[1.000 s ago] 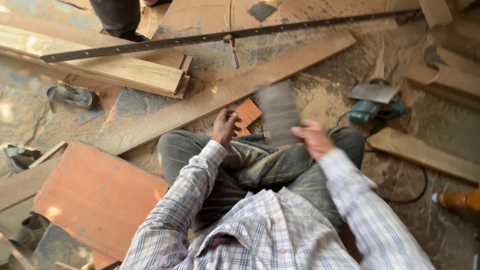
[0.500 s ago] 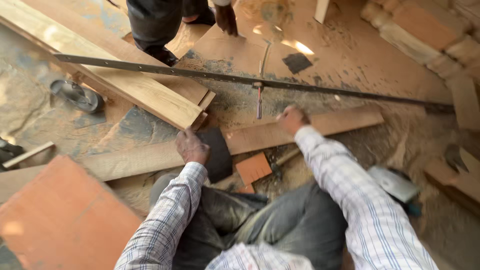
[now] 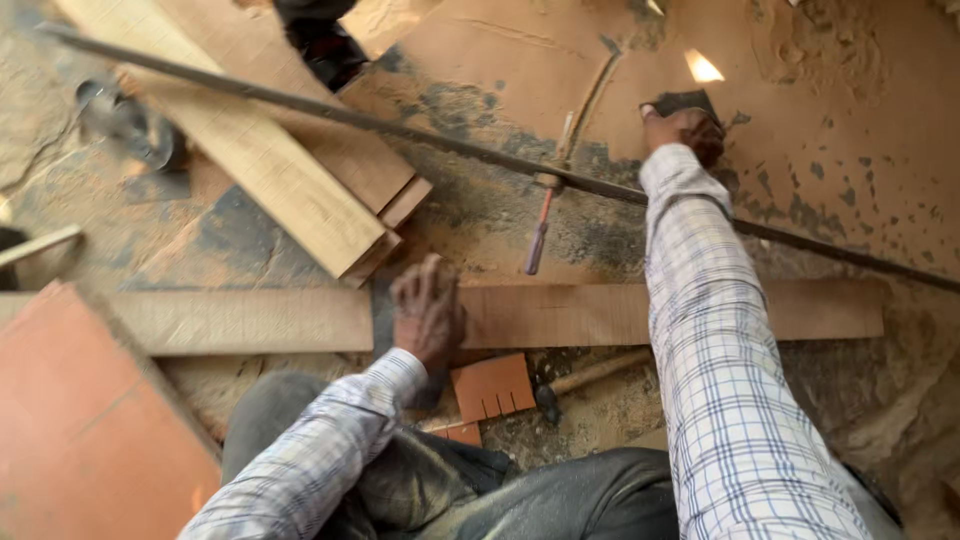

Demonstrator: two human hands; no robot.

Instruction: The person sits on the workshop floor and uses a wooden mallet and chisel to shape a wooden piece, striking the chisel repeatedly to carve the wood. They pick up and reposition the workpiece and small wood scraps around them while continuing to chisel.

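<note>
My left hand (image 3: 428, 312) lies palm down on a long wooden plank (image 3: 620, 312) that runs across the floor in front of my knees. It presses a dark sheet (image 3: 384, 305) against the wood, and the sheet shows just left of the fingers. My right hand (image 3: 686, 130) is stretched far forward over a long metal bar (image 3: 400, 130). Its fingers curl onto a small dark square piece (image 3: 682, 100) lying on the brown board floor. Both sleeves are checked.
A tool with a reddish handle (image 3: 538, 245) lies under the bar, and a hammer (image 3: 585, 378) lies behind the plank beside a small orange piece (image 3: 490, 385). Stacked planks (image 3: 270, 170) sit at left, an orange board (image 3: 80, 420) at lower left. Another person's foot (image 3: 318, 45) stands at the top.
My right hand has reached forward from the plank, past the metal bar, to the small dark square. My left hand with the dark sheet has settled onto the plank. The view tilted forward.
</note>
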